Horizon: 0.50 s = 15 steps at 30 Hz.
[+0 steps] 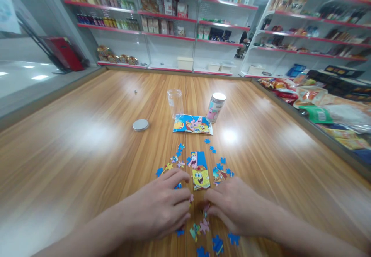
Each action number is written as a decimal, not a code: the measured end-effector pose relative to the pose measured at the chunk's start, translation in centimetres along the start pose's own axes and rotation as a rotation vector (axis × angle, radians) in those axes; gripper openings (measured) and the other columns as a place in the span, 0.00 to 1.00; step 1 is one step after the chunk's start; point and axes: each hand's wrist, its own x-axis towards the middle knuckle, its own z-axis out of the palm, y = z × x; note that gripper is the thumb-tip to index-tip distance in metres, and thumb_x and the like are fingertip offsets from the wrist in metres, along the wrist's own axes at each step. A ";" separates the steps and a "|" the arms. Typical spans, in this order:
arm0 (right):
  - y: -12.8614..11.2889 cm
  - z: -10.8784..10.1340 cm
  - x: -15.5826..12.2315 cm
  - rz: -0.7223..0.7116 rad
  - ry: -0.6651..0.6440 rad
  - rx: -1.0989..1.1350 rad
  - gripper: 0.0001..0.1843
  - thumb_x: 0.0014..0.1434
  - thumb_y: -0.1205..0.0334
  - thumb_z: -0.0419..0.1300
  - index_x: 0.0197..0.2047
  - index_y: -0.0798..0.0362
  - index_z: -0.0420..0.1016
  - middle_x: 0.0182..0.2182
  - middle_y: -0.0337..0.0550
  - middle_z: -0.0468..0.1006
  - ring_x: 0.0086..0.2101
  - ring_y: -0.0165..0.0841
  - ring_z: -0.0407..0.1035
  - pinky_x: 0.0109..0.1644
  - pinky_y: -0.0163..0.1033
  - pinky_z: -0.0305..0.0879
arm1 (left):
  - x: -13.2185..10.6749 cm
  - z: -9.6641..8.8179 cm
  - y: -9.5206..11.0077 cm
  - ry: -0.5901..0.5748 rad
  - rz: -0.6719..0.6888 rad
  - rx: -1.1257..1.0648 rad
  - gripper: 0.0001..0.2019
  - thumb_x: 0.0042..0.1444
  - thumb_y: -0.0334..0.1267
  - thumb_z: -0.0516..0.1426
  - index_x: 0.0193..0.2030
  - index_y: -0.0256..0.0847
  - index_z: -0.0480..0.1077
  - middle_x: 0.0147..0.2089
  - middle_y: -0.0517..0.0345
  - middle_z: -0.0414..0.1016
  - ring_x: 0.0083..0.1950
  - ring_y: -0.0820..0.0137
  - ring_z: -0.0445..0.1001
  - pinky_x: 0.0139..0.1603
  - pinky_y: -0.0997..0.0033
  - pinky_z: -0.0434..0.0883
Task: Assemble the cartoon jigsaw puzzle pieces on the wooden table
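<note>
A joined strip of jigsaw puzzle (pixel 200 172) lies on the wooden table, showing a yellow cartoon face below a pink figure on blue. To its lower left, my left hand (pixel 162 205) rests palm down over loose pieces, its fingers apart and curved. My right hand (pixel 234 206) is at the strip's lower right, with thumb and forefinger closed around a small puzzle piece (pixel 206 209) that is partly hidden. Between and below the hands lie a pink piece (pixel 204 226), a green-yellow piece (pixel 195 232) and several blue pieces (pixel 218 244). More loose pieces (pixel 220 172) flank the strip.
Beyond the strip lies a printed picture sheet (pixel 193 125). Behind it stand a clear plastic jar (pixel 175 104) and a printed can with a white lid (pixel 216 108). A round silver lid (pixel 140 125) lies to the left. Packaged goods (pixel 321 110) line the table's right side.
</note>
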 end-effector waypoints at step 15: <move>1.8 -1.0 1.5 -0.101 0.111 0.100 0.06 0.65 0.59 0.58 0.42 0.50 0.74 0.39 0.41 0.75 0.35 0.31 0.68 0.35 0.38 0.59 | -0.7 0.2 -2.1 0.171 -0.124 -0.084 0.05 0.63 0.27 0.56 0.40 0.37 0.72 0.38 0.55 0.75 0.45 0.66 0.69 0.60 0.54 0.68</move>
